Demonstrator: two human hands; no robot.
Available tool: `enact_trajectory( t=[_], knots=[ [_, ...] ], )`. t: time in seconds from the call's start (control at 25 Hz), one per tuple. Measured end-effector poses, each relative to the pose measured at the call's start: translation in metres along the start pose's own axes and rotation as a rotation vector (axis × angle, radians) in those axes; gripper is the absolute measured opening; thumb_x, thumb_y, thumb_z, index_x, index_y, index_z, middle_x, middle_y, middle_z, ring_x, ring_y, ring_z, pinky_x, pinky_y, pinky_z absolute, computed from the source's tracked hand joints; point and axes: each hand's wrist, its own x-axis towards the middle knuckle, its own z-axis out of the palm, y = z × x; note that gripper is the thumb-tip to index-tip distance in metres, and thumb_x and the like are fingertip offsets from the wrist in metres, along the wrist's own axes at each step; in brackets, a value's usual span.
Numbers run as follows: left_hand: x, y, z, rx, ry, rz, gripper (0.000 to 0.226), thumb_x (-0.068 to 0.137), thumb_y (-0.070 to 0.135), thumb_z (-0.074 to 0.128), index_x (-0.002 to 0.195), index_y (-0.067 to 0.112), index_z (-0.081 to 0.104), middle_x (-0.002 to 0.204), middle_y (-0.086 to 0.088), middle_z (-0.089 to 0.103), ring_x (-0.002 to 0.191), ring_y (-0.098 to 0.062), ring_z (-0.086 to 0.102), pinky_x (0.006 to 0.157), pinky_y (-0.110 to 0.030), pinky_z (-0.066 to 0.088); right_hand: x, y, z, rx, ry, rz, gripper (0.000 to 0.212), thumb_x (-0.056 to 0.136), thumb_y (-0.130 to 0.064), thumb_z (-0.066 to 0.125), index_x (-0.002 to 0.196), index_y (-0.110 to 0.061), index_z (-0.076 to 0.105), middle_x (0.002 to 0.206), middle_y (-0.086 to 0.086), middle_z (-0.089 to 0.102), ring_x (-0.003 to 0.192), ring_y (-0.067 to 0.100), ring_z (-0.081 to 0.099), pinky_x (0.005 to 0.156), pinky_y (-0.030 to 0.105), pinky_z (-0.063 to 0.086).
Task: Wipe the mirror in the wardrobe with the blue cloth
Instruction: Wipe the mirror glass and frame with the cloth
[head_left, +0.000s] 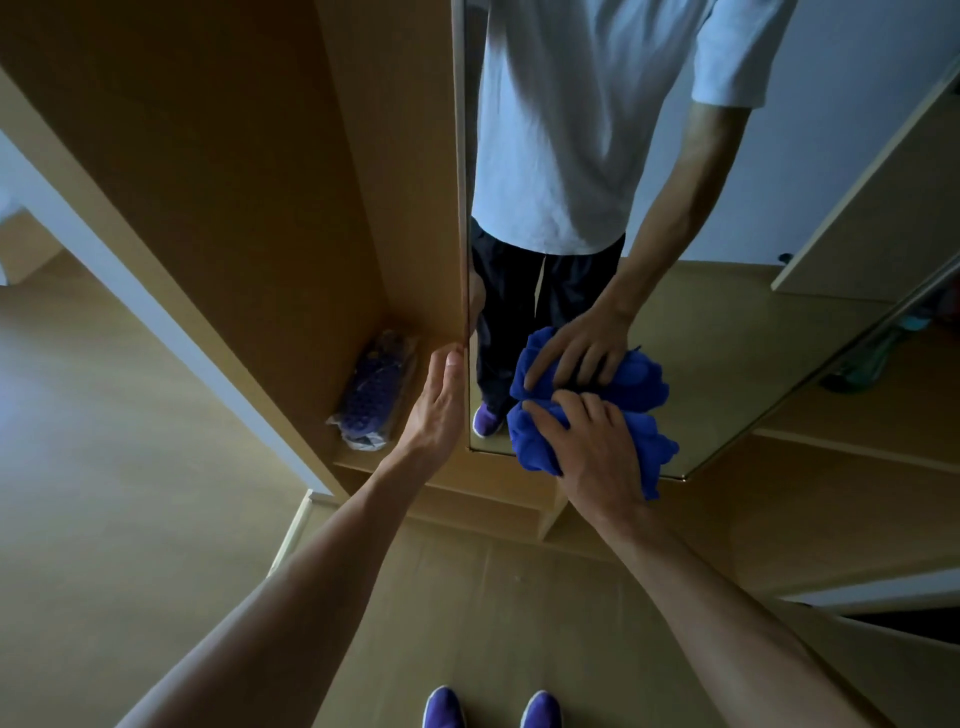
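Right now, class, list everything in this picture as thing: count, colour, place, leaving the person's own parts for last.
wardrobe: 1, light brown, ahead.
mirror: 1, reflective, upright inside it.
blue cloth: 1, blue, bunched against the mirror's lower part.
clear bag: 1, purple contents, wardrobe base, left of mirror.
floor: 1, pale wood, below.
shoes: 2, purple, bottom edge.
left grip: 1, fingers straight, touching mirror's left edge.
right grip: 1, holding the cloth on the glass.
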Motion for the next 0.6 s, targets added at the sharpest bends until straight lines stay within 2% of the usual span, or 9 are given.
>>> enact_trajectory(
  t=[0.12, 0.16, 0.24, 0.32, 0.44, 0.6],
  knots=[
    [-0.004, -0.003, 0.009, 0.07, 0.042, 0.015, 0.03, 0.107, 0.049, 0.033, 0.135, 0.038, 0.036, 0.117, 0.002, 0.058, 0.103, -0.023, 0.058, 0.083, -0.038, 0.045, -0.001, 0.019, -0.022, 0.025, 0.112, 0.038, 0.061, 0.081, -0.015, 0.075, 0.138, -0.025, 0.055, 0.122, 0.008, 0.054, 0.101, 0.029, 0.052, 0.087, 0.043, 0.044],
    [-0.007, -0.003, 0.014, 0.084, 0.063, 0.02, 0.036, 0.106, 0.042, 0.041, 0.14, 0.034, 0.035, 0.123, 0.0, 0.057, 0.108, -0.023, 0.057, 0.082, -0.036, 0.045, -0.001, 0.025, -0.03, 0.028, 0.137, 0.053, 0.063, 0.082, -0.015, 0.075, 0.14, -0.026, 0.053, 0.123, 0.007, 0.053, 0.103, 0.028, 0.051, 0.09, 0.043, 0.042],
    [-0.014, -0.003, 0.023, 0.069, 0.094, 0.029, 0.055, 0.102, 0.028, 0.054, 0.151, 0.025, 0.029, 0.143, -0.003, 0.051, 0.128, -0.022, 0.051, 0.099, -0.041, 0.046, -0.001, 0.035, -0.045, 0.02, 0.2, 0.077, 0.061, 0.085, -0.019, 0.074, 0.141, -0.028, 0.052, 0.124, 0.006, 0.052, 0.106, 0.028, 0.05, 0.094, 0.042, 0.04],
    [-0.018, -0.001, 0.03, 0.061, 0.096, 0.045, 0.068, 0.096, 0.028, 0.059, 0.155, 0.022, 0.024, 0.152, -0.003, 0.042, 0.138, -0.021, 0.043, 0.111, -0.048, 0.04, 0.001, 0.045, -0.056, 0.021, 0.249, 0.096, 0.062, 0.084, -0.022, 0.074, 0.141, -0.029, 0.051, 0.125, 0.005, 0.052, 0.109, 0.028, 0.05, 0.097, 0.042, 0.039],
    [-0.021, 0.001, 0.034, 0.057, 0.098, 0.051, 0.081, 0.086, 0.035, 0.058, 0.156, 0.022, 0.02, 0.156, -0.004, 0.037, 0.144, -0.02, 0.037, 0.114, -0.049, 0.037, -0.001, 0.057, -0.058, 0.03, 0.281, 0.086, 0.058, 0.087, -0.025, 0.066, 0.143, -0.032, 0.049, 0.126, 0.004, 0.051, 0.112, 0.027, 0.05, 0.099, 0.042, 0.037],
    [-0.021, -0.004, 0.035, 0.082, 0.112, 0.066, 0.078, 0.095, 0.021, 0.064, 0.158, 0.023, 0.018, 0.16, -0.004, 0.033, 0.147, -0.022, 0.033, 0.116, -0.051, 0.035, -0.014, 0.058, -0.033, -0.008, 0.235, 0.049, 0.056, 0.09, -0.019, 0.065, 0.142, -0.031, 0.049, 0.128, 0.007, 0.052, 0.11, 0.031, 0.05, 0.097, 0.045, 0.038]
  ],
)
